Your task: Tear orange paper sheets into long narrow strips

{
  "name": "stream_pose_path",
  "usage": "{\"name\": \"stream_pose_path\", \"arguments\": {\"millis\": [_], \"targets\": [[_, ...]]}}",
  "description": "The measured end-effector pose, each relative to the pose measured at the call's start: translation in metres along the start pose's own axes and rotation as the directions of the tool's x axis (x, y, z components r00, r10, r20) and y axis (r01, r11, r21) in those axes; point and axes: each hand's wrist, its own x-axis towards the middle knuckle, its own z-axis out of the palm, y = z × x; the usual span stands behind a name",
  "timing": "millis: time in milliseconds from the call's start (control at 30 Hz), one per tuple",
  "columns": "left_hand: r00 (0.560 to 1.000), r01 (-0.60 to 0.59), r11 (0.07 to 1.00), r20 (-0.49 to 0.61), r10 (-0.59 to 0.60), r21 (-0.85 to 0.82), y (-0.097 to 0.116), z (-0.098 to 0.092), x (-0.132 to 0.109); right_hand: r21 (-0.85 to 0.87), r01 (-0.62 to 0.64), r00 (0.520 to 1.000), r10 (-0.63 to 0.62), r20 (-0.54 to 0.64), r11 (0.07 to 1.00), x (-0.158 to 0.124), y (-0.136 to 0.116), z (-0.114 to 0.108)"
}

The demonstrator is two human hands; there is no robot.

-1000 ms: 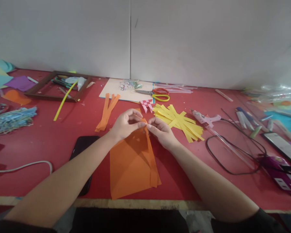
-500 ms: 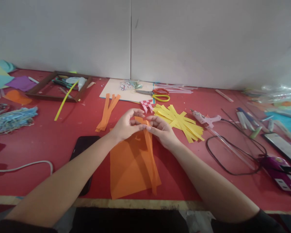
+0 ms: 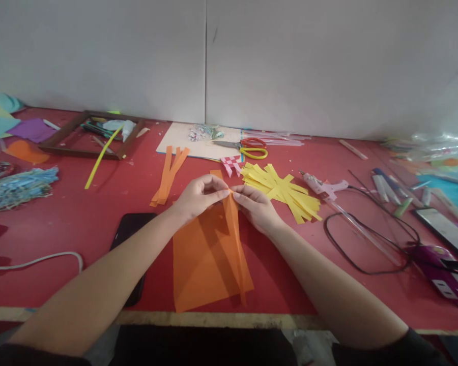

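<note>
Between thumb and fingers, my left hand (image 3: 201, 195) pinches the top of an orange paper strip (image 3: 234, 236). My right hand (image 3: 255, 204) pinches the same end from the other side, the fingertips of both hands nearly meeting. The strip looks folded or doubled and hangs down toward the table's front. Beneath it lies an orange paper sheet (image 3: 198, 264). Several cut orange strips (image 3: 169, 178) rest beyond my left hand. A pink woven paper piece (image 3: 232, 165) and a pile of yellow paper strips (image 3: 280, 192) lie just past my right hand.
Scissors (image 3: 252, 148) lie on a pale board (image 3: 175, 138) at the back. A glue gun (image 3: 322, 185) with its looped cord is on the right, near a purple power strip (image 3: 440, 274). A black phone (image 3: 133, 231) lies under my left forearm; a wooden frame (image 3: 70, 150) stands behind.
The fingers of both hands have closed together on the strip's top end, where they were more spread before. The strip's top is now pinched tighter; the rest is unchanged.
</note>
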Motion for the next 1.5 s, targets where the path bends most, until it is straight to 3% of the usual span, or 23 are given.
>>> {"name": "stream_pose_path", "arguments": {"millis": [200, 467, 967, 1267, 1500], "targets": [[0.999, 0.019, 1.000, 0.047, -0.020, 0.022, 0.0011, 0.0003, -0.0002, -0.035, 0.017, 1.000, -0.017, -0.009, 0.999, 0.0005, -0.0010, 0.0005], [0.960, 0.228, 0.974, 0.168, -0.224, -0.003, 0.0054, 0.0022, -0.0036, -0.042, 0.006, 1.000, -0.007, -0.015, 0.999, 0.0000, -0.0011, 0.0029], [0.985, 0.085, 0.979, 0.133, -0.110, 0.184, 0.0049, 0.0006, -0.0040, -0.190, 0.120, 0.991, -0.129, -0.034, 0.974, -0.0019, -0.0005, 0.0009], [0.988, 0.097, 0.986, 0.107, -0.112, 0.138, 0.0020, 0.0014, -0.0022, -0.262, 0.219, 0.966, -0.246, -0.077, 0.940, -0.0012, 0.0013, 0.0010], [0.987, 0.114, 0.988, 0.098, -0.125, 0.108, 0.0018, 0.0021, -0.0024, -0.307, 0.228, 0.958, -0.269, -0.098, 0.924, -0.0014, 0.0022, 0.0008]]}}
